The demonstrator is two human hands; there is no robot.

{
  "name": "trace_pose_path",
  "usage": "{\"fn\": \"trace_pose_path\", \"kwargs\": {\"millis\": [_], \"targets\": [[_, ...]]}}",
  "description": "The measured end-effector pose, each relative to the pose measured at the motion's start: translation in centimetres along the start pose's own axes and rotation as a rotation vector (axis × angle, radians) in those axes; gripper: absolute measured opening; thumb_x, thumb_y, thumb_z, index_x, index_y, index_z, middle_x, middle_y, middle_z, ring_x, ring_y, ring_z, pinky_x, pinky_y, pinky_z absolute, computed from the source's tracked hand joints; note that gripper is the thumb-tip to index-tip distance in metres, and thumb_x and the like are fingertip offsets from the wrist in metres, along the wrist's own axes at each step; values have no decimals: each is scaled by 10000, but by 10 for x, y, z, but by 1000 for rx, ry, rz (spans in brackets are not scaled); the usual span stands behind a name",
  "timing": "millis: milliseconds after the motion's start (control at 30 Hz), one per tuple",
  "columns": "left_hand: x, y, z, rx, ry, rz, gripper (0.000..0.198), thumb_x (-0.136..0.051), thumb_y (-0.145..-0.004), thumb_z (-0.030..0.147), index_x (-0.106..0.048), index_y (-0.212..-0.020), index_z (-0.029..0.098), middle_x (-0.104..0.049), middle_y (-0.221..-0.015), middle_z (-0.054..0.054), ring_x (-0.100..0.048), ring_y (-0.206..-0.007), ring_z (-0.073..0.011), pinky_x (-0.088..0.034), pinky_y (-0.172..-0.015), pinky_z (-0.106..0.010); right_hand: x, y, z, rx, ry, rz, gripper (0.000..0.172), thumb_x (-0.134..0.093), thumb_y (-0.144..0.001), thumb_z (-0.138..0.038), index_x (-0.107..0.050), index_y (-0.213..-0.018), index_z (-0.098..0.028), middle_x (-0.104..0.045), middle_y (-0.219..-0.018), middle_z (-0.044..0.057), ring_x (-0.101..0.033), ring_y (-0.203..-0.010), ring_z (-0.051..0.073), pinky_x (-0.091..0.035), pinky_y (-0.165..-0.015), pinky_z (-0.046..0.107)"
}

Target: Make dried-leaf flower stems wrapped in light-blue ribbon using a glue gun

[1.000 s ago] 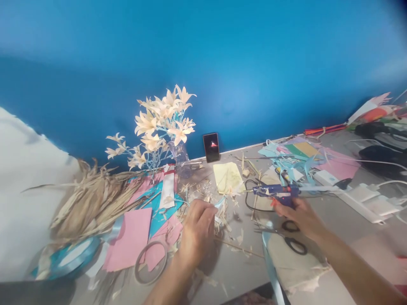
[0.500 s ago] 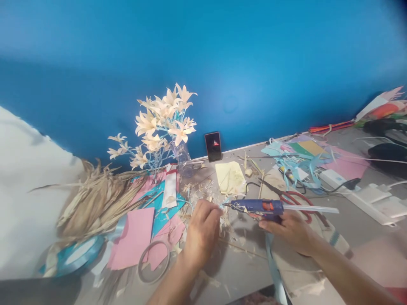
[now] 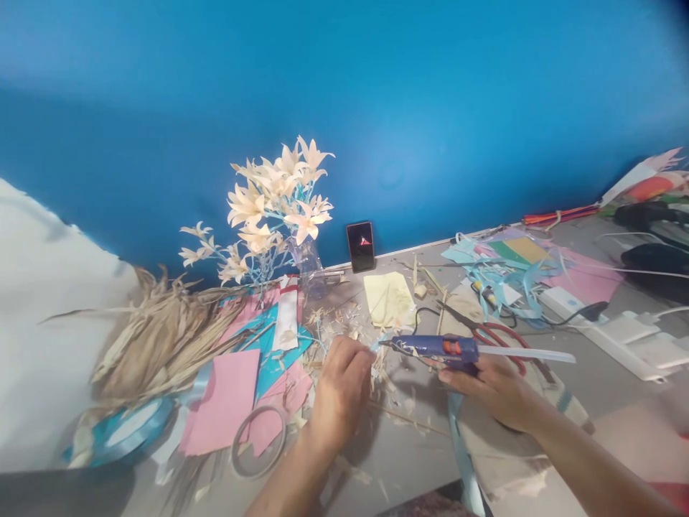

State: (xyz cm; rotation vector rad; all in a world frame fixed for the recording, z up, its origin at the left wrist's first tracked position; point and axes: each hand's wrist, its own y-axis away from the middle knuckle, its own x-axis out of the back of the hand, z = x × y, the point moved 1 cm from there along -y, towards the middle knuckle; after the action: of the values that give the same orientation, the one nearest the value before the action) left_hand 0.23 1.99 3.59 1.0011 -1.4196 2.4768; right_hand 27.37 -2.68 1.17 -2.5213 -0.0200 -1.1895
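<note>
My right hand (image 3: 492,388) is wrapped round a blue glue gun (image 3: 430,347), whose tip points left and whose clear glue stick juts out at the back. Close to that tip, my left hand (image 3: 345,380) is closed, its fingers pressed together. A small light blue bit shows at its fingertips, too small to make out. Beige scraps (image 3: 344,321) lie around and behind my left hand. A yellow paper square (image 3: 389,299) rests beyond the glue gun, and red-handled scissors (image 3: 498,334) lie partly behind it.
Cream flowers (image 3: 280,190) stand at the back beside a phone (image 3: 360,246) against the blue wall. Dried husks (image 3: 156,337), pink paper (image 3: 223,402), a tape ring (image 3: 259,474) and blue ribbon (image 3: 134,431) lie left. A power strip (image 3: 608,337) with cables is at right.
The glue gun has shifted very slightly left in my right hand. My left hand stays closed in nearly the same place, and the view has moved a little.
</note>
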Motion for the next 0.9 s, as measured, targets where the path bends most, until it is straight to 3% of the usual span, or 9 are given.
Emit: {"fn": "trace_pose_path", "kwargs": {"millis": [333,733,900], "targets": [[1,0,1,10,-10,0,285,-493,-848,-94,-572,-860,180,-570,-785,-29,-513,-773,-163,-406,-663,-263,-5,3,-2,38,37,-42,253,-533,-932,-403,-732,-1066,-321,-738,-826,33,-680,-741,228,-557,-636,303],[2,1,0,8,-26,10,262,-499,-872,-68,-570,-861,184,-582,-791,-33,-528,-780,-161,-413,-660,-259,4,-2,-10,23,39,-44,201,-550,-928,-357,-736,-996,-320,-753,-832,10,-697,-745,216,-568,-640,278],[2,0,2,16,-13,13,263,-486,-877,-64,-577,-850,181,-577,-777,-31,-529,-775,-160,-417,-662,-263,5,-5,-15,21,54,-25,219,-560,-923,-369,-721,-1064,-320,-748,-849,11,-695,-766,214,-570,-673,272]]}}
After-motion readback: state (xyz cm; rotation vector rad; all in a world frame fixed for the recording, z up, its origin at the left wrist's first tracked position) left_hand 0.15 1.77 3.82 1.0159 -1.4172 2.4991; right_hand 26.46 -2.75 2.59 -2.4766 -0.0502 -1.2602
